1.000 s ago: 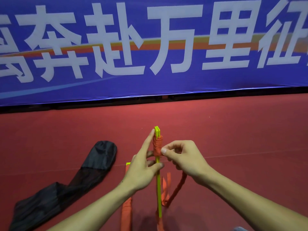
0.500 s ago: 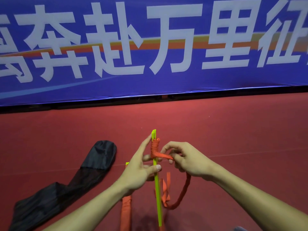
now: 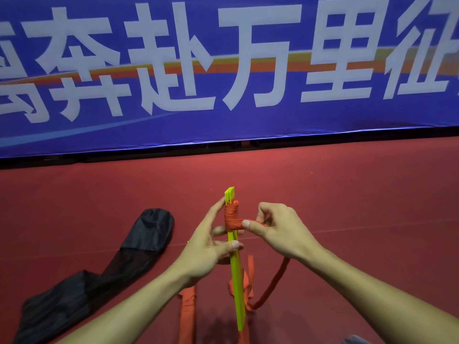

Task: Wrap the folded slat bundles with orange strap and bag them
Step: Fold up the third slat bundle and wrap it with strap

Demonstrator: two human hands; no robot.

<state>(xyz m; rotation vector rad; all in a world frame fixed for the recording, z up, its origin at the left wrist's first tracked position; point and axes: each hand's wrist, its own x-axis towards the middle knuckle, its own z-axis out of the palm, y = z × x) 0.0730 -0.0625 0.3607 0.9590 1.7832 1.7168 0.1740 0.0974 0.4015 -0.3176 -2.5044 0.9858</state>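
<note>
Yellow slat bundle [image 3: 236,276], orange strap [image 3: 231,217] around top.

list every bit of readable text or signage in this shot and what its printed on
"奔赴万里征": large white characters across the blue banner behind the red floor; the last character is clipped by the right edge.
One more white character at the banner's far left is cut off by the frame and cannot be read.
No text shows on the slat bundle, the orange strap or the black bag.
</note>
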